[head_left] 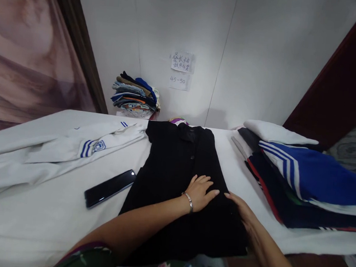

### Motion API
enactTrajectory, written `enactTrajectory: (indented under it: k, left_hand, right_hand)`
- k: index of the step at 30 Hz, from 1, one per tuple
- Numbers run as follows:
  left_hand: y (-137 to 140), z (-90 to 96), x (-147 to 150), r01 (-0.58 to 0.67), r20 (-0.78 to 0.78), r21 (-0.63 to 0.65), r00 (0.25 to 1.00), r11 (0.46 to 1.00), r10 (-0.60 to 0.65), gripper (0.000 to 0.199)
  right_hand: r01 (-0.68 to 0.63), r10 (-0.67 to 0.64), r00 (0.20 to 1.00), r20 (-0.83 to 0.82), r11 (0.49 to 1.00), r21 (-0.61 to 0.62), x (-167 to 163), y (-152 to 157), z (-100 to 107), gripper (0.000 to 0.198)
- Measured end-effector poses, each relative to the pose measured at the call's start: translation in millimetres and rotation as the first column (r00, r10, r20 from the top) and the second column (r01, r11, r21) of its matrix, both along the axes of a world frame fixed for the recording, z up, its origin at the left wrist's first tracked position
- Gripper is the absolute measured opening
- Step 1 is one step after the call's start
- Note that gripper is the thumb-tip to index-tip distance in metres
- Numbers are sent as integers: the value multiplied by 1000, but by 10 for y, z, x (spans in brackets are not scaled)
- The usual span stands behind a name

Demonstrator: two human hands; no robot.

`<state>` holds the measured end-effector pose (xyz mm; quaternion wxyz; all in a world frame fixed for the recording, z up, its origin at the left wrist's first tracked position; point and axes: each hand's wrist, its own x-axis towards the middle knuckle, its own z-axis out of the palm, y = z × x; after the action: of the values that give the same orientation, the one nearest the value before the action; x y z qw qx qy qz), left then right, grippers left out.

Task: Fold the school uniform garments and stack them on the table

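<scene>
A black jacket (175,166) with a collar and a button lies spread on the white-covered table, its collar towards the wall. My left hand (199,193), with a silver bracelet at the wrist, rests palm down on the jacket's front, fingers stretched out. At the jacket's right edge is my right hand (242,208), closed around the cloth there. One of its digits shows on top, pointing towards my left hand; the other fingers are mostly hidden. The jacket's lower end reaches the table's near edge, close to my body.
A phone (110,188) lies left of the jacket, near a white garment (56,152) with blue stripes. Folded clothes, a blue one (331,174) among them, are piled at right. Another clothes stack (136,93) stands behind the table, below paper notes (182,63) on the wall.
</scene>
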<state>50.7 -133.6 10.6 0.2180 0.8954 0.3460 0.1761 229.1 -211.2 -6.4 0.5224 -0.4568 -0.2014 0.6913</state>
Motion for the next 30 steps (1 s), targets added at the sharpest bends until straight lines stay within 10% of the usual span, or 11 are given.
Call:
enactTrajectory:
  k: [9,18,30]
  left_hand:
    - [-828,152,-440,90,-43,301,996,949,-81,111]
    - [-685,87,-378,-141,131,311,986,940,105,60]
    - [-953,514,-1011,-34,198,326,980,945,-33,45]
  right_hand:
    - [-78,35,952,-305,988,-131,-178,56,193,29]
    - [64,-68,980,-188,998,-30,-313,59,131,11]
    - [-21,21,1000,-11,999,50,19,548,56,30]
